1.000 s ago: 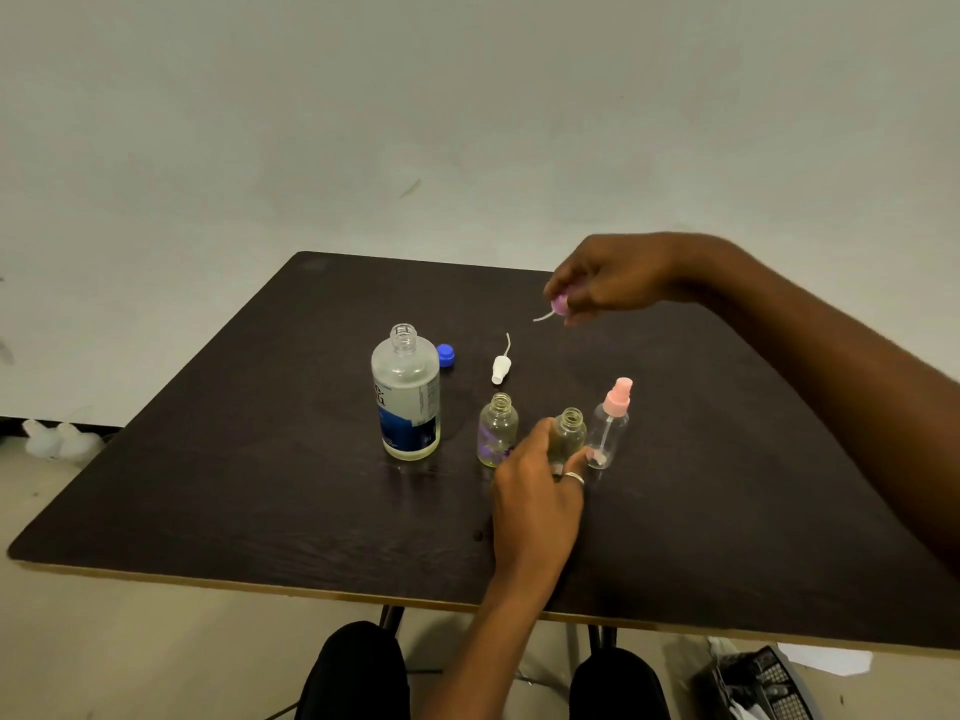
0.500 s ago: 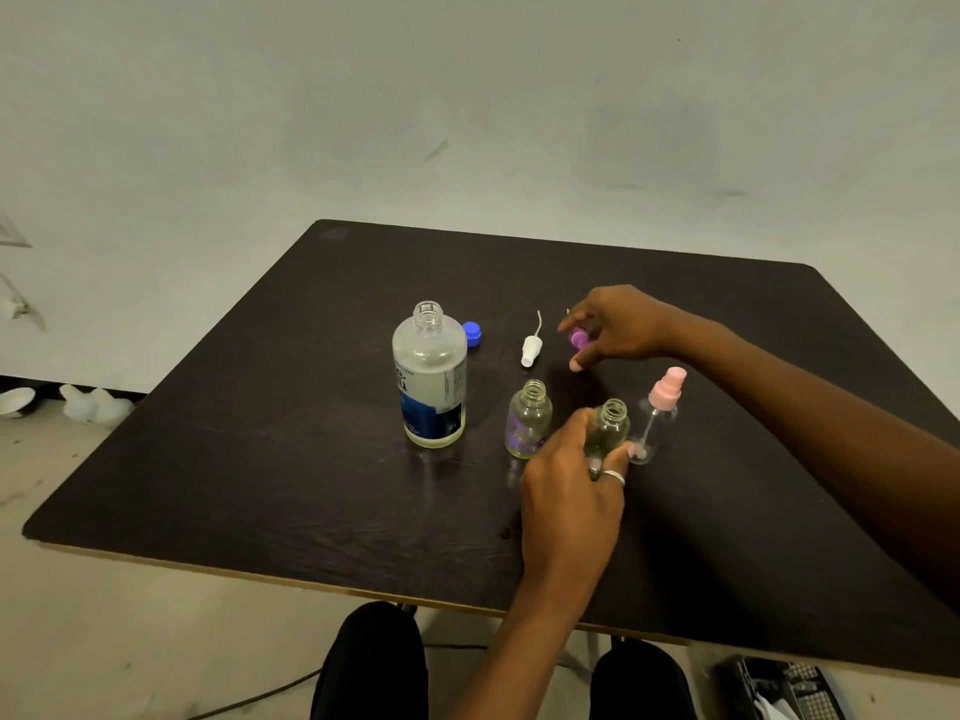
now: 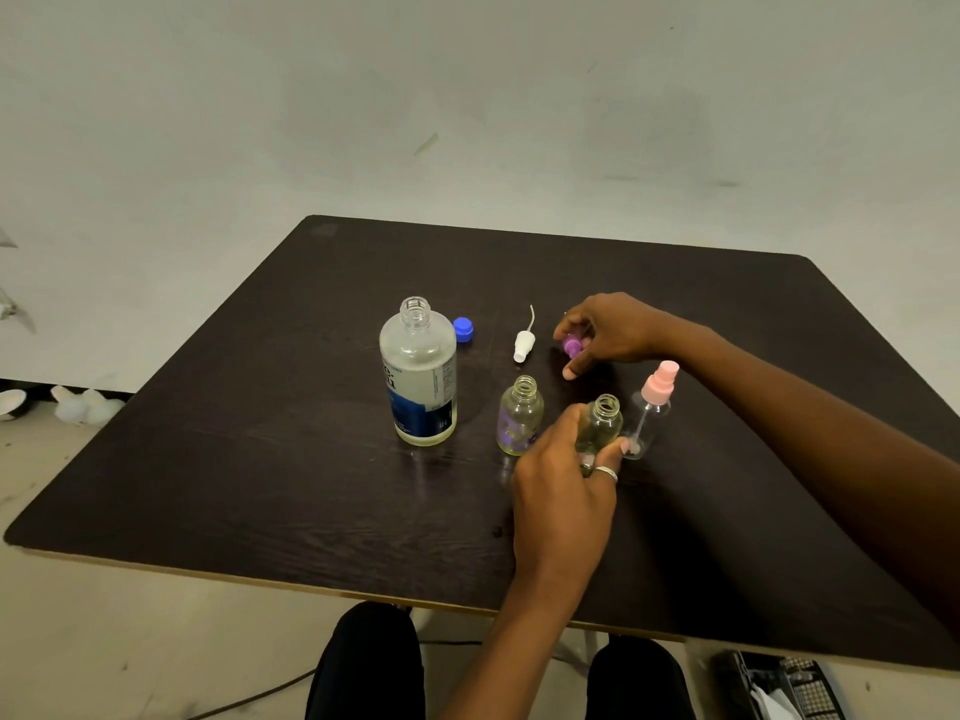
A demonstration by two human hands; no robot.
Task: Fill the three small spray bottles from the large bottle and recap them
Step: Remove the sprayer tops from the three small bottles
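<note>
The large bottle point(image 3: 418, 371) stands open on the table point(image 3: 311, 459), and its blue cap point(image 3: 463, 328) lies just behind it, to its right. All the small things are on that same right side of the large bottle.

Nearest to it stands the small bottle with the purple label point(image 3: 520, 415), with an open neck. Next is the middle small bottle point(image 3: 602, 418), also open. My left hand point(image 3: 563, 491) grips it, with the thumb and fingers curled round its lower part. Farthest from the large bottle is the small bottle with the pink spray head point(image 3: 652, 407), which has its head on and touches my left fingertips or nearly so.

My right hand point(image 3: 608, 330) is low over the table, behind these bottles. Its curled fingers pinch the purple spray head point(image 3: 571, 348), and one finger points down to the wood. The white spray head point(image 3: 523, 345) lies between this hand and the large bottle.

I judge that I am laying the purple head down. To do it well, I should put it on its side beside the white one and apart from it, so the two thin tubes do not cross. I should open my fingers only when it rests. My right forearm passes close over the pink head, so I should lift the arm away, not drag it. My left hand should hold the middle bottle steady and upright. How full the open small bottles are, I cannot tell.
</note>
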